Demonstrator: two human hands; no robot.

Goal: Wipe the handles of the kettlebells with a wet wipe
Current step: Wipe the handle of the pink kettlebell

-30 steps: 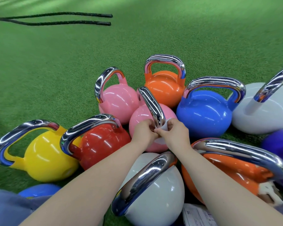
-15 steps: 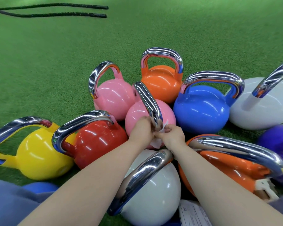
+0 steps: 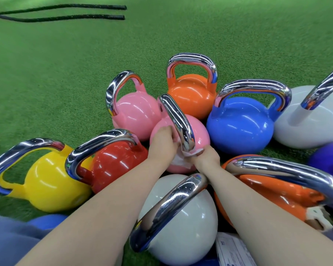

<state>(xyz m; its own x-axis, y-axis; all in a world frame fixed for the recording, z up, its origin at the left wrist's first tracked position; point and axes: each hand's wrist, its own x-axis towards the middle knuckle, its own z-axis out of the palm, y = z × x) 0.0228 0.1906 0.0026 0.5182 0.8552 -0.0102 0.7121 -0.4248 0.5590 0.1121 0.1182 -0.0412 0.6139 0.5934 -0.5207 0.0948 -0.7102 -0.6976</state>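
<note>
Wet wipe (image 3: 188, 154) wrapped at the near end of the middle pink kettlebell's chrome handle (image 3: 178, 120).
Left hand (image 3: 162, 143) and right hand (image 3: 207, 157) both pinch the wipe (fingers curled); red kettlebell (image 3: 113, 162) left, blue kettlebell (image 3: 240, 129) right, on green turf (image 3: 65, 64).

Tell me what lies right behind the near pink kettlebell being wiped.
Behind the near pink kettlebell stand a second pink kettlebell and an orange kettlebell, both upright on the green turf. Their lower near sides are covered by it.
</note>
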